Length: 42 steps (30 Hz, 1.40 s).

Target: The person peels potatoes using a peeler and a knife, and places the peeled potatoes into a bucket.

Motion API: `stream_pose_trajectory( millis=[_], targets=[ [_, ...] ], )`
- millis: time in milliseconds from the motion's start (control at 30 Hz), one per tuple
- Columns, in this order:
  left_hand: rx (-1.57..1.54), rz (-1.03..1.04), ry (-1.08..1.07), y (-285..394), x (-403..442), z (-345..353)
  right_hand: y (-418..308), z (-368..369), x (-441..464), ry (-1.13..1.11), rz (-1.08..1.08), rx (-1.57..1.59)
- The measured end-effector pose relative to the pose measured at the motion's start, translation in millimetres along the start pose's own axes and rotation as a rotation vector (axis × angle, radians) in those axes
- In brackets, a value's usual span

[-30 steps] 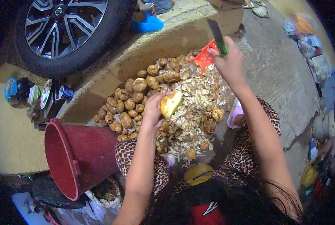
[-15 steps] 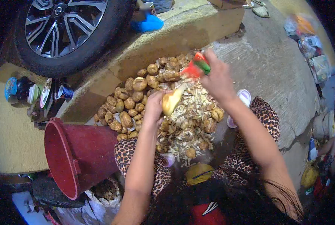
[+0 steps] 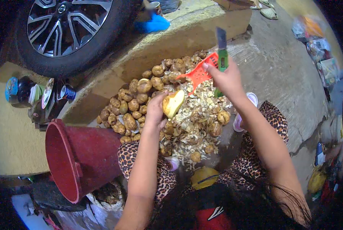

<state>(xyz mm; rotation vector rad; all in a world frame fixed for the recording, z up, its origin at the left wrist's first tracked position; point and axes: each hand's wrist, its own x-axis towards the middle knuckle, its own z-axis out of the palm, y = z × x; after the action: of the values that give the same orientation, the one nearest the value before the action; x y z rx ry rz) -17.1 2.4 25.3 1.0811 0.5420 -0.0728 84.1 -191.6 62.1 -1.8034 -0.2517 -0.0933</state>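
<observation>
The left hand (image 3: 156, 111) has its grip around 1 partly-peeled potato (image 3: 174, 104); the right hand (image 3: 229, 82) grips 1 orange tool (image 3: 200, 73) and 1 knife (image 3: 222, 59). 1 red bucket (image 3: 96, 155) is nearby.

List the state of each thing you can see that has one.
Left hand, closed around a potato
Held potato, partly peeled, pale flesh showing
Right hand, closed around knife and red tool
Knife, blade exposed
Red tool, held
Heaped potatoes, mostly unpeeled
Peelings, loose, scattered
Bucket, uncovered
</observation>
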Motion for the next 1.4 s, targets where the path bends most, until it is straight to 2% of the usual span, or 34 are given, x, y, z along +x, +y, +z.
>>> stream_pose_trajectory(
  millis=[100, 233, 367, 467, 567, 667, 767, 867, 967, 1067, 1100, 1200, 1333, 1400],
  targets=[
    [-0.062, -0.019, -0.02, 0, 1, 1, -14, -7, -1, -0.105, 0.199, 0.225],
    [-0.175, -0.048, -0.067, 2, -1, 16, -12, 6, -11, -0.356, 0.343, 0.394],
    [-0.171, -0.048, -0.094, -4, 3, 13, -9, 14, -16, -0.36, 0.305, 0.239],
    [-0.088, 0.017, -0.031, -7, 4, 11, -7, 13, -11, -0.294, 0.162, -0.044],
    [-0.074, 0.085, -0.039, -12, 8, 9, -9, 10, -10, -0.154, -0.056, -0.076],
    [-0.075, 0.106, -0.054, -16, 20, 3, -26, 7, -12, -0.057, -0.143, -0.257],
    [-0.023, 0.148, -0.044, -12, 24, 5, -22, 9, -15, 0.021, -0.362, -0.325],
    [0.048, 0.168, -0.073, -9, 9, 3, -15, -23, 21, 0.214, -0.31, -0.451],
    [0.0, 0.16, 0.023, -9, 6, -2, -21, -23, 16, 0.203, -0.293, -0.515],
    [-0.016, 0.142, 0.047, -13, 14, -6, -1, -2, 8, 0.001, -0.107, -0.148],
    [-0.016, 0.147, 0.045, -14, 15, -8, -22, -2, -3, -0.176, 0.21, 0.073],
    [-0.018, 0.155, 0.028, -8, 5, 4, -23, 13, -17, -0.321, 0.299, 0.079],
    [-0.088, 0.094, -0.019, -9, 8, 1, -3, 24, -13, -0.159, -0.121, -0.107],
    [-0.053, 0.109, -0.056, -11, 12, -1, -12, 18, -11, -0.113, -0.126, -0.215]
  ],
)
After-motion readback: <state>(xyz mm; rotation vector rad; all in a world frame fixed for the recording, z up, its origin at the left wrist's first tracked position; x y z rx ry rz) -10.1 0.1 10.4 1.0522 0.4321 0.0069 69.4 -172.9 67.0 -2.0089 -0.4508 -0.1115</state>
